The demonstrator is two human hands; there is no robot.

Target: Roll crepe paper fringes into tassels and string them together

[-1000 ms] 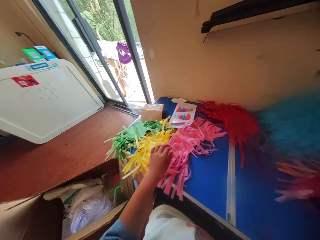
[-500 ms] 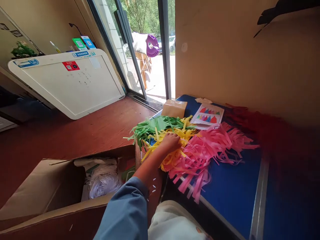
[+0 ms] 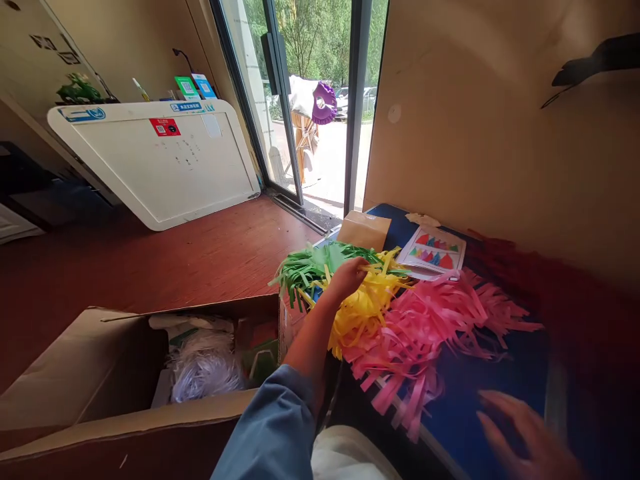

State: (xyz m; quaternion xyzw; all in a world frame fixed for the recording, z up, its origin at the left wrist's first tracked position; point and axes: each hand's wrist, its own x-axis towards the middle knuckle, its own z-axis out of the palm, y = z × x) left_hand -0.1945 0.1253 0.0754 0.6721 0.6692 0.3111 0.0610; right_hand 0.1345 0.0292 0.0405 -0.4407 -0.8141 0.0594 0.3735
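My left hand [image 3: 350,276] is closed at the upper edge of a bunch of yellow paper tassels [image 3: 367,303], fingers pinched on some strips. Green tassels [image 3: 313,267] lie just beyond it to the left. On the near right, pink tassels [image 3: 420,320] spread over the blue table top, some hanging past its edge. My right hand [image 3: 525,427] is over the table at the lower right, slightly blurred, its fingers apart and nothing in them.
Dark red tassels [image 3: 545,280] lie at the table's right. Behind are a brown paper packet [image 3: 364,230] and a leaflet picturing tassels [image 3: 434,250]. An open cardboard box [image 3: 125,427] holding white shredded strips [image 3: 205,373] stands left. A whiteboard [image 3: 165,167] leans near the glass door [image 3: 285,120].
My left hand has lifted slightly and now pinches yellow strips at the bunch's upper edge. My right hand has come into view at the lower right. The camera view has shifted.
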